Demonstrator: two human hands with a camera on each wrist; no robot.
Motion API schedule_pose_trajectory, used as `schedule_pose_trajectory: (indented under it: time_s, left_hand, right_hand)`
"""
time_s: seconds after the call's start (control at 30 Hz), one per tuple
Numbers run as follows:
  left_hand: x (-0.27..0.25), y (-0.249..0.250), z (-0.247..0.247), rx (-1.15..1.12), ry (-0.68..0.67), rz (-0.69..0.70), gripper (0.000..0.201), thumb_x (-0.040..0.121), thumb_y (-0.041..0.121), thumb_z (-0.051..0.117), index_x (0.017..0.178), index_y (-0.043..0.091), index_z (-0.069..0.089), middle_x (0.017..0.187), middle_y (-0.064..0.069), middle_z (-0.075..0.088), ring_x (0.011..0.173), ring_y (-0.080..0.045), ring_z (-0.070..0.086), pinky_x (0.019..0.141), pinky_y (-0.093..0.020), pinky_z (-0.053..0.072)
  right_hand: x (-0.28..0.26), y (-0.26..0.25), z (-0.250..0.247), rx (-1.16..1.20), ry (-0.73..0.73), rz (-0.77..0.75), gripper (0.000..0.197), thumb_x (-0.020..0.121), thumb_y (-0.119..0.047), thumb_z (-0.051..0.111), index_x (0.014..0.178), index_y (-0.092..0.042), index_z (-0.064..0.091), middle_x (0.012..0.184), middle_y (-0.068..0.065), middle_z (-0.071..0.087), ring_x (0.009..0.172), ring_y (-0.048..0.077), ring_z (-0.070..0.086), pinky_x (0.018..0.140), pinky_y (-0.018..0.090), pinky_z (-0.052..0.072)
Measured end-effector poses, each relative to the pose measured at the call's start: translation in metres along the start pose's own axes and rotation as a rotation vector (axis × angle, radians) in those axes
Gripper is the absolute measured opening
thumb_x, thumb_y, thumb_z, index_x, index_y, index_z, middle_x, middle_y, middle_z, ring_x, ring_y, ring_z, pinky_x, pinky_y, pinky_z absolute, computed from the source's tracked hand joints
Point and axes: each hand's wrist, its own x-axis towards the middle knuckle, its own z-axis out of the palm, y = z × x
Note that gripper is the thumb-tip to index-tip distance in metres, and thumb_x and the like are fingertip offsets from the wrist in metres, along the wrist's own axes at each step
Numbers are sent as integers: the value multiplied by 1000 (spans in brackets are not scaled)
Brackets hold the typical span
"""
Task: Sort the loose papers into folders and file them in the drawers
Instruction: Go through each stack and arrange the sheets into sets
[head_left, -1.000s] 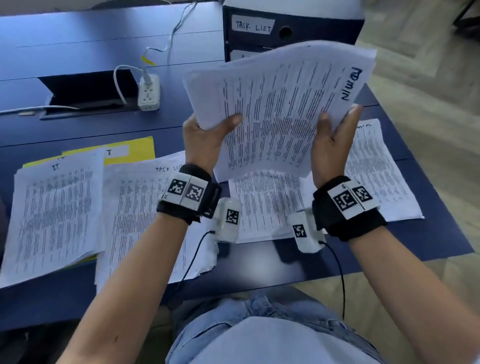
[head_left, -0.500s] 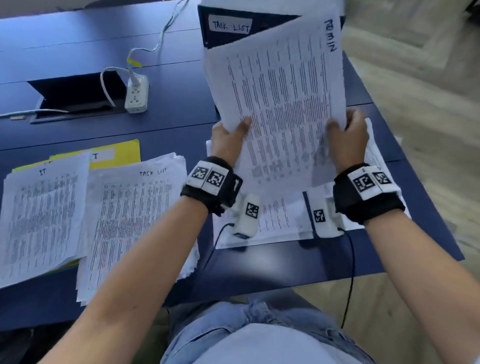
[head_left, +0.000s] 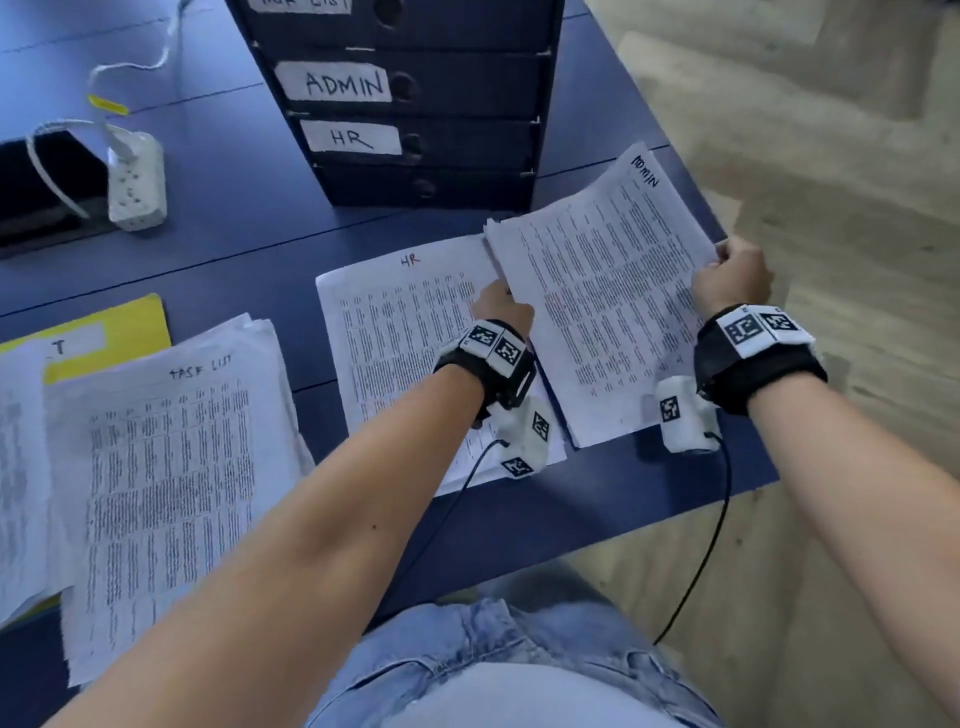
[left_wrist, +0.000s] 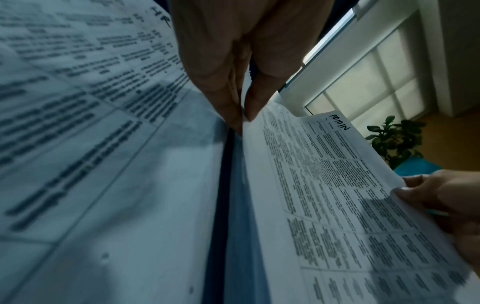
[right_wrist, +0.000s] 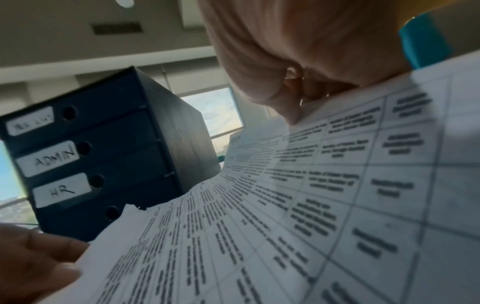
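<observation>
Both hands are holding a stack of papers marked ADMIN above the desk, in front of the drawer unit.

Head view: the left hand (head_left: 501, 306) and right hand (head_left: 732, 278) are gripping opposite edges of the ADMIN stack (head_left: 602, 312), which is hanging tilted over the HR pile (head_left: 400, 332); the TASK LIST pile (head_left: 171, 467) and a yellow folder (head_left: 104, 332) are lying further left on the desk (head_left: 234, 234), and the drawer unit (head_left: 410, 104) is showing its drawers closed. Left wrist view: fingertips (left_wrist: 233, 111) are pinching the stack's edge. Right wrist view: the thumb (right_wrist: 259, 82) is pressing on the sheet. Sorting into piles is looking largely done; foldering and filing are remaining, judging by these piles.
</observation>
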Motion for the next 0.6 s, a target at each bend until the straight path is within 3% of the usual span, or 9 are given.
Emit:
schedule_pose_trajectory:
  time_s: [0.1, 0.2, 0.3, 0.37, 0.43, 0.53, 0.6]
  left_hand:
    - [0, 4, 8, 74, -33, 1, 12, 87, -1, 46, 84, 5, 55, 82, -10, 58, 84, -26, 55, 68, -27, 45]
    - [2, 7, 17, 130, -19, 14, 27, 83, -3, 47, 108, -3, 58, 105, -18, 60, 100, -34, 58, 82, -36, 50]
    - [2, 10, 23, 235, -3, -1, 29, 84, -3, 49, 114, -7, 51, 125, -20, 46, 106, -35, 52, 87, -39, 46]
    - [1, 10, 26, 293, -1, -19, 25, 86, -2, 48, 111, -5, 47, 128, -18, 37, 103, -34, 49, 90, -37, 44]
    - [-1, 9, 29, 323, 0, -10, 26, 87, -1, 49, 112, -6, 45, 129, -17, 34, 103, -34, 48, 89, -37, 43]
    - [-1, 8, 30, 336, -28, -4, 49, 87, 0, 51, 133, -6, 35, 139, -17, 31, 120, -34, 44, 96, -35, 40]
    - [-1, 10, 27, 337, -53, -3, 51, 87, 0, 51, 134, -7, 33, 139, -18, 32, 120, -32, 44, 94, -31, 40]
  right_hand:
    - [8, 11, 7, -30, -27, 75, 21, 87, -2, 43, 102, -2, 57, 111, 22, 60, 102, 39, 55, 94, 45, 42]
    - [17, 21, 13, -87, -71, 108, 25, 88, -3, 44, 111, -2, 55, 119, 21, 57, 110, 38, 53, 95, 45, 41]
    - [23, 29, 22, -187, -168, 110, 37, 91, -4, 45, 127, 2, 45, 136, 20, 43, 126, 36, 39, 100, 41, 35]
    - [22, 32, 27, -239, -223, 154, 45, 91, -5, 47, 134, 2, 36, 146, 17, 28, 135, 35, 25, 106, 41, 26]
    - [18, 33, 32, -278, -239, 154, 46, 90, -5, 48, 134, 1, 35, 146, 16, 23, 134, 35, 21, 107, 43, 24]
    - [14, 34, 38, -334, -261, 91, 34, 90, -5, 48, 123, -1, 42, 139, 16, 25, 129, 35, 22, 104, 51, 29]
    - [13, 34, 38, -353, -265, 86, 33, 89, -7, 50, 121, -2, 43, 138, 15, 25, 128, 35, 23, 102, 54, 31]
